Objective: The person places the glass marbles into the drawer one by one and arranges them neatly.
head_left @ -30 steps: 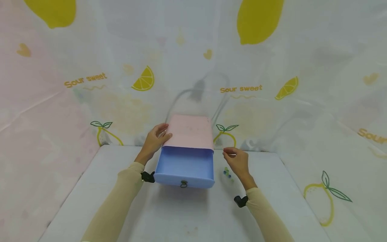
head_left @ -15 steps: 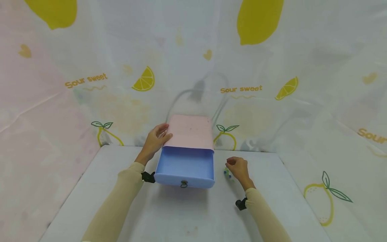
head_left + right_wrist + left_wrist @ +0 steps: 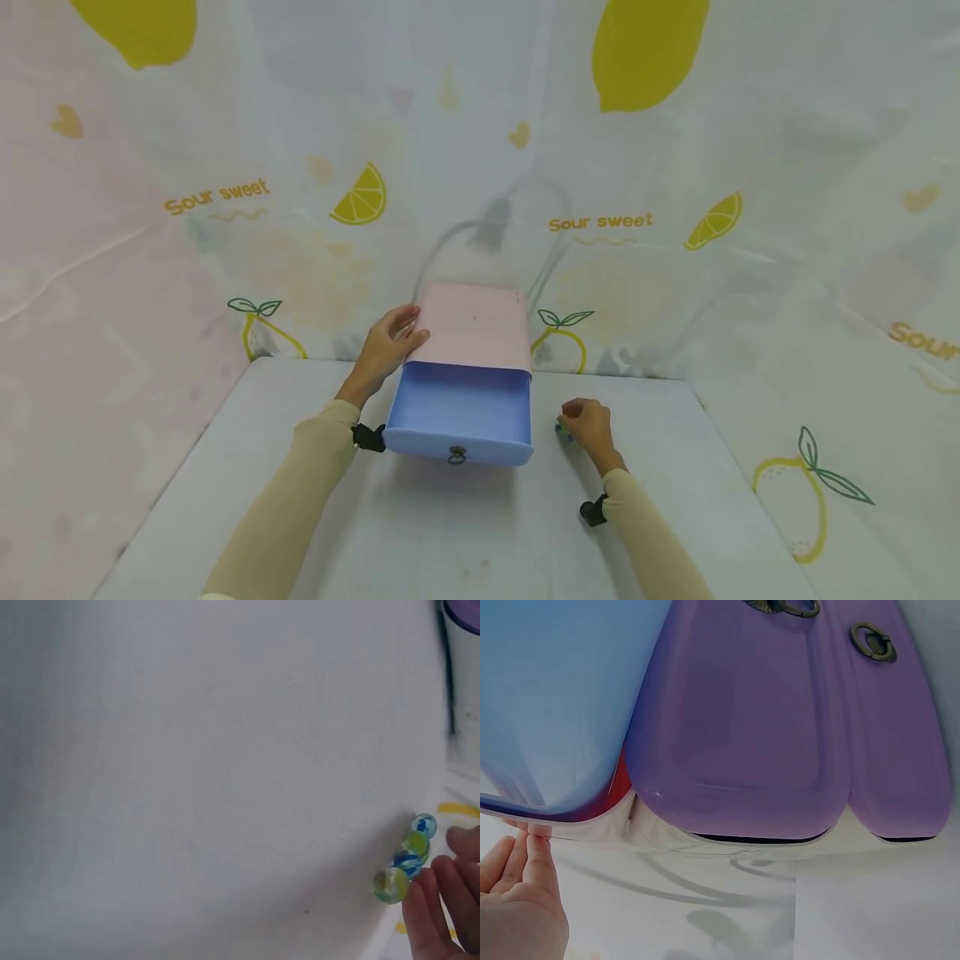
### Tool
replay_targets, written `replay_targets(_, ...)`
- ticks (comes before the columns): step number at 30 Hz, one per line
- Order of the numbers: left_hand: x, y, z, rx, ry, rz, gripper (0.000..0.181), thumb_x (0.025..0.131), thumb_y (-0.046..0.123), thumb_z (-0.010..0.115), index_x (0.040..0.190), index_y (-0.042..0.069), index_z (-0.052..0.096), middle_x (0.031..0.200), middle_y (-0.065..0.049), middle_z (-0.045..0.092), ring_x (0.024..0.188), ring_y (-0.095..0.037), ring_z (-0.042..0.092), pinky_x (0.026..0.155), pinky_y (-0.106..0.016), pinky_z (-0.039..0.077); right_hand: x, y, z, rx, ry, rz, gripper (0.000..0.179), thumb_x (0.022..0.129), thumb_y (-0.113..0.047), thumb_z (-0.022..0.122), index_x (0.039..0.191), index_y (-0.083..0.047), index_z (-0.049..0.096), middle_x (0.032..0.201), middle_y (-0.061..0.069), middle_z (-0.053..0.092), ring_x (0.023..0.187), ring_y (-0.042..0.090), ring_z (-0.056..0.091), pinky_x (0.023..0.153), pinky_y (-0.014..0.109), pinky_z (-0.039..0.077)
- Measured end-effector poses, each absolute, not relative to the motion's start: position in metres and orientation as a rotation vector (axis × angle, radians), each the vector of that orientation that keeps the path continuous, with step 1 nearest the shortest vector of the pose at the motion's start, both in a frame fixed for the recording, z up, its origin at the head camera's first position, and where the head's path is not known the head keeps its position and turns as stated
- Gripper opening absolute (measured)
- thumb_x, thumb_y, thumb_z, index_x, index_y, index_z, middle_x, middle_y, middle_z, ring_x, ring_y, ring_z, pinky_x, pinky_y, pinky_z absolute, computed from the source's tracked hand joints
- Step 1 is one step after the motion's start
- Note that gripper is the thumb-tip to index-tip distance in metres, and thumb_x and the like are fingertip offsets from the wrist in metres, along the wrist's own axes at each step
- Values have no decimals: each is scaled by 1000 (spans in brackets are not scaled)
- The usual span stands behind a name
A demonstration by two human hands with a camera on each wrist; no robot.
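Observation:
A small pink drawer cabinet (image 3: 472,325) stands at the back of the table, its blue drawer (image 3: 480,448) pulled out and bare inside. My left hand (image 3: 381,346) rests against the cabinet's left side near the top, fingers fairly straight; in the left wrist view its fingertips touch the wall beside the blue drawer. Several green and blue glass marbles (image 3: 407,862) lie in a short row to the right of the cabinet. Over them is my right hand (image 3: 588,423), thumb and fingertips right at the marbles but apart from each other, partly hiding them in the head view.
Below the blue drawer, two closed purple drawers (image 3: 735,720) with ring pulls show in the left wrist view. The white table (image 3: 450,533) extends toward me. A lemon-printed cloth (image 3: 480,125) hangs right behind the cabinet.
My right hand has come down from beside the cabinet to the marbles, covering part of them. The left hand, cabinet and pulled-out drawer have stayed put.

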State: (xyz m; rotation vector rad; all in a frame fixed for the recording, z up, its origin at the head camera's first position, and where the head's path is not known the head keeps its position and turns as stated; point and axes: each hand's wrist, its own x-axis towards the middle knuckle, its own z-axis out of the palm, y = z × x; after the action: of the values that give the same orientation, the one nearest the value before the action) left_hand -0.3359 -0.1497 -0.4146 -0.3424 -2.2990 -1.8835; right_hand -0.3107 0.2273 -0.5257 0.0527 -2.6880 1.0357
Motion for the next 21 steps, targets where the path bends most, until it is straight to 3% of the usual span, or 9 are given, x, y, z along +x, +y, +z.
replay_targets(21,-337,-150,-417,-347,-2293,-1883,70,91,30,70,147,5,37,150,-9,42,139,-22,37,113,-34,33,-316,221,-529,-58,-2706,1069,14,76,5,73,90,7,72,82,14,71,76,26,67,63,35,57)
